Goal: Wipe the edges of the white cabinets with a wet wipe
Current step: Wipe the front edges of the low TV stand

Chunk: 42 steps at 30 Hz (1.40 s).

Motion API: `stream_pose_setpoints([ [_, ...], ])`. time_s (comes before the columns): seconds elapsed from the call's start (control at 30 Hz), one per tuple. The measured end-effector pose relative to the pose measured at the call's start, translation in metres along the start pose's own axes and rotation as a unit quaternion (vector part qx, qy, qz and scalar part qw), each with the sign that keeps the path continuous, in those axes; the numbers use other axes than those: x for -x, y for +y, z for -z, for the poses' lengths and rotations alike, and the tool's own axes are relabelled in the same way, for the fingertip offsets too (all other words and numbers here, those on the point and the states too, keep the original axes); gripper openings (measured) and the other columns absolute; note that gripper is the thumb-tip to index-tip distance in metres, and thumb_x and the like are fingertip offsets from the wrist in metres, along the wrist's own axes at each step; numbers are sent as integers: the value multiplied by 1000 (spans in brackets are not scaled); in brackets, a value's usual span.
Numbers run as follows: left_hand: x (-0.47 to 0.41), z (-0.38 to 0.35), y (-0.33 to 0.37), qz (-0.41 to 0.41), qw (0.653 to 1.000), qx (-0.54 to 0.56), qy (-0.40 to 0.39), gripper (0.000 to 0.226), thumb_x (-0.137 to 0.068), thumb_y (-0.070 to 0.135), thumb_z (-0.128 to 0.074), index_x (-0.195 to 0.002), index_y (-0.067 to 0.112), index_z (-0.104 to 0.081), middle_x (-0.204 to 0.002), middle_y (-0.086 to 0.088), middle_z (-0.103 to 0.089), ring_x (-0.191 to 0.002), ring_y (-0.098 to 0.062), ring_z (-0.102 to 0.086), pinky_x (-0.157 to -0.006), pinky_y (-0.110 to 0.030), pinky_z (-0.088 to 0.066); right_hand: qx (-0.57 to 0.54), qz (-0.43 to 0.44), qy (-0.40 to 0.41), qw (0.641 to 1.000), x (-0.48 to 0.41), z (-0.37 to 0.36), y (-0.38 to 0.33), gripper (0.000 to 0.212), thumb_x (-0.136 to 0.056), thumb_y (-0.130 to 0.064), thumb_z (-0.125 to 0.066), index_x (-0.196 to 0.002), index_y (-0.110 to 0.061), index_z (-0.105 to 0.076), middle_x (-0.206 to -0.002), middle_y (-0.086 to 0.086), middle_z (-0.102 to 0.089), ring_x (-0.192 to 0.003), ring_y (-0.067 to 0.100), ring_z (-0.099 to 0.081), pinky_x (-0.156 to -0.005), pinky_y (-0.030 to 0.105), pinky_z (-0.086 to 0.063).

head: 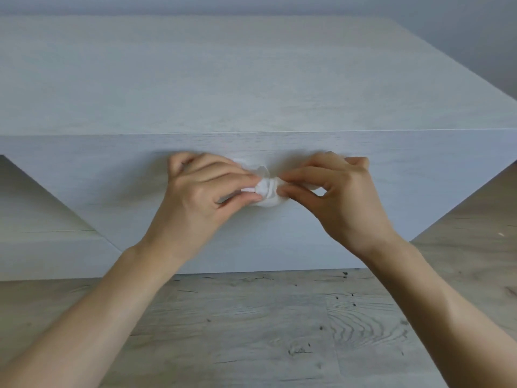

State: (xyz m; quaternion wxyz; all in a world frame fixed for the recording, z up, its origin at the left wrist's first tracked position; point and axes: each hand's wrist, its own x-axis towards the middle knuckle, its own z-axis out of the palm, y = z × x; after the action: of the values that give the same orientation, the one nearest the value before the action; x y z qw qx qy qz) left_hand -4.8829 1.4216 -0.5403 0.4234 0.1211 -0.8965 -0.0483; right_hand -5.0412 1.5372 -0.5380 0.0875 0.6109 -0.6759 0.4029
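Wipe (265,191): soft, light, bunched; best pinched at its edges.
Left hand (201,191): fingertips closed on it.
Right hand (335,191): pinching it likewise.
Cabinet (251,79): rigid.

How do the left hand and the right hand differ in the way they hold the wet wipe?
The left hand curls closed around the bunched wet wipe, while the right hand only pinches its end with thumb and forefinger. The left hand's fingers lie folded together; the right hand's other fingers arch up, leaving a gap under them. Both hands are bare and meet in front of the white cabinet.
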Motion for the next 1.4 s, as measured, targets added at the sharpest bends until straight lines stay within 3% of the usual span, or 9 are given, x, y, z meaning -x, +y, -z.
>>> stream_pose_setpoints([
  [0.2,-1,0,0,51,997,49,-12,18,-79,31,-66,-82,16,-74,-86,15,-65,-84,-8,-57,-75,-43,-39,-1,38,-12,999,-5,1,5,10,-78,-31,-67,-79,-23,-73,-71,-7,-65,-67,4,-51,-75,39,-29],
  [0.37,-7,-16,20,75,997,15,-9,16,-79,36,-65,-79,22,-71,-77,13,-68,-78,-3,-55,-80,-33,-24,12,62,-8,998,1,10,13,14,-80,-29,-65,-87,-20,-73,-77,-5,-68,-70,5,-52,-73,29,-23],
  [0.57,2,3,8,35,997,-61,12,12,-84,30,-66,-78,21,-72,-78,12,-69,-80,-5,-57,-85,-35,-22,14,68,40,997,2,-9,4,7,-77,-20,-70,-83,-17,-73,-71,-4,-65,-69,7,-47,-71,29,-20],
  [0.7,-1,-11,16,37,998,-49,17,12,-82,25,-66,-76,16,-71,-72,6,-67,-76,-9,-53,-83,-25,-21,17,88,54,995,8,6,19,8,-78,-17,-71,-84,-15,-74,-76,-3,-70,-72,8,-52,-74,29,-25],
  [0.83,-2,-9,12,21,999,-36,1,12,-83,25,-65,-77,16,-71,-71,7,-67,-75,-9,-52,-79,-32,-25,-26,53,34,998,1,-5,10,10,-74,-17,-71,-83,-13,-73,-70,-1,-67,-72,7,-49,-75,21,-26],
  [0.97,2,4,-1,6,999,-39,-6,13,-83,26,-67,-80,16,-73,-81,7,-71,-78,-10,-56,-76,-37,-31,-18,58,31,998,-1,-10,6,11,-74,-20,-71,-82,-13,-71,-73,-4,-65,-77,6,-49,-74,24,-22],
  [1.13,-3,-12,13,9,1000,-23,-3,12,-77,20,-68,-81,9,-71,-73,0,-66,-76,-14,-50,-72,-28,-28,3,73,28,997,9,11,21,12,-76,-16,-72,-88,-14,-72,-79,-2,-69,-72,7,-52,-70,29,-25],
  [1.3,-3,-9,11,5,999,-38,-14,10,-82,22,-66,-81,14,-71,-74,5,-66,-76,-12,-52,-73,-29,-25,-25,30,26,999,4,-9,10,13,-73,-15,-71,-86,-11,-69,-74,-8,-56,-76,3,-47,-74,16,-22],
  [1.4,5,3,1,12,998,-54,6,13,-84,26,-65,-83,16,-72,-84,11,-69,-80,-11,-55,-73,-34,-28,-6,46,51,998,8,-9,12,12,-75,-18,-71,-86,-14,-71,-74,-4,-63,-75,6,-49,-73,25,-23],
])
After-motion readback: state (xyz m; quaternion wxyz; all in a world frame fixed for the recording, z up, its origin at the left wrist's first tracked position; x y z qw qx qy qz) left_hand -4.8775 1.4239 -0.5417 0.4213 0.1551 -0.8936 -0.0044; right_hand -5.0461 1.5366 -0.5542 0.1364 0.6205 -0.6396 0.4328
